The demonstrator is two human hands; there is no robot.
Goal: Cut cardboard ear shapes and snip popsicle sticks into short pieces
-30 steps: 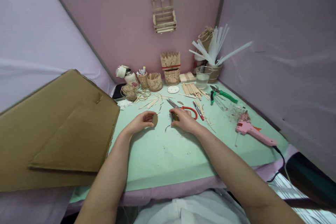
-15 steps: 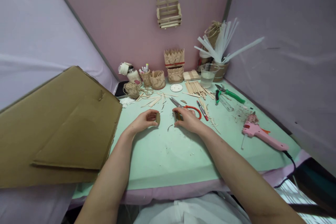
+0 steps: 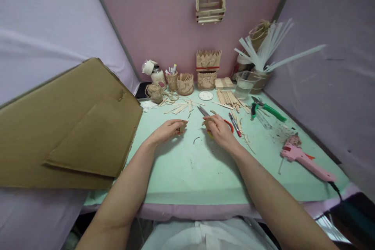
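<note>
The red-handled scissors (image 3: 202, 111) lay on the counter (image 3: 187, 179), blades pointing away from the person. Left of them, the left hand (image 3: 166, 129) had its fingers pinched on a small cardboard piece (image 3: 183, 125); over or just in front of their handles, the right hand (image 3: 221, 132) had its fingers curled round what looked like a 2nd cardboard piece (image 3: 208, 122), though its lower side — with a hint of yellow beneath — was too hidden to name.

Judging by the hold, this step called for a light pinch at the rims: cardboard that small would probably crease or split its layers if squeezed hard. Keeping the right hand clear of the scissors' handles seemed wise too, since a knock could have swung the blades; whether it touched them could not be told.

As for writing, none could be read. The clear ruler (image 3: 264, 120), right of the scissors, had marks too small to make out; the jar (image 3: 158, 76), beyond the scissors to the left, showed a dark red patch but no legible label; the white disc (image 3: 206, 95) beyond the blades carried faint specks; and no brand showed clearly on the pink glue gun (image 3: 307, 163), well to the right of the scissors.
</note>
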